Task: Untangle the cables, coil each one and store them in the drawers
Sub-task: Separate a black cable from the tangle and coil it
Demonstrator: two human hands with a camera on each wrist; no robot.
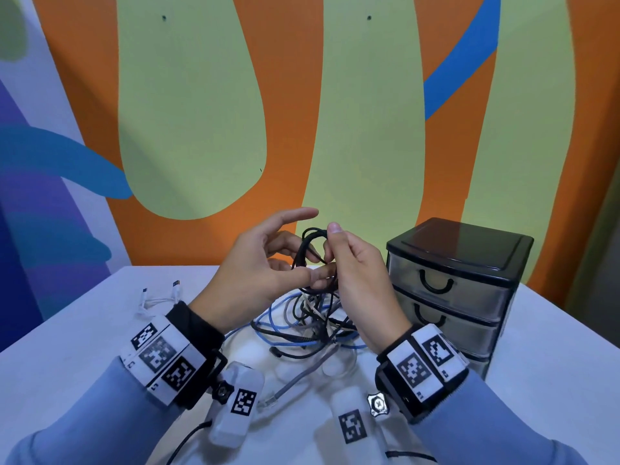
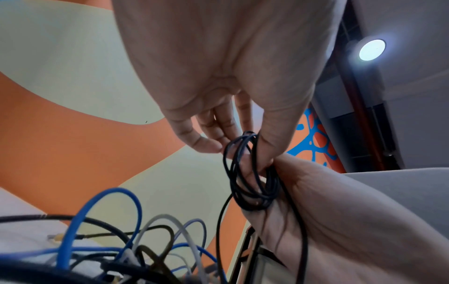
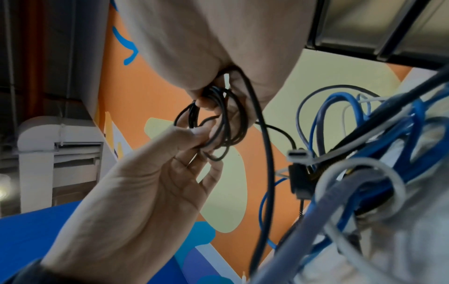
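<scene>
Black cable coil pinched between both hands, left hand and right hand, above the tangle

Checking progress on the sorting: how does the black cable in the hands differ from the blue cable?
The black cable is thin, wound into a small coil and held above the table; the blue cable is thicker, loose and lies in the tangle. Neither is in the drawers.

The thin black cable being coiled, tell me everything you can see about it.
The thin black cable is slim, round and matte, rubbery-looking. Several loops form a small coil held upright above the table. The left hand pinches the coil's lower part; the right hand grips its right side. A loose tail hangs down toward the cable tangle. Its plugs are not visible.
</scene>
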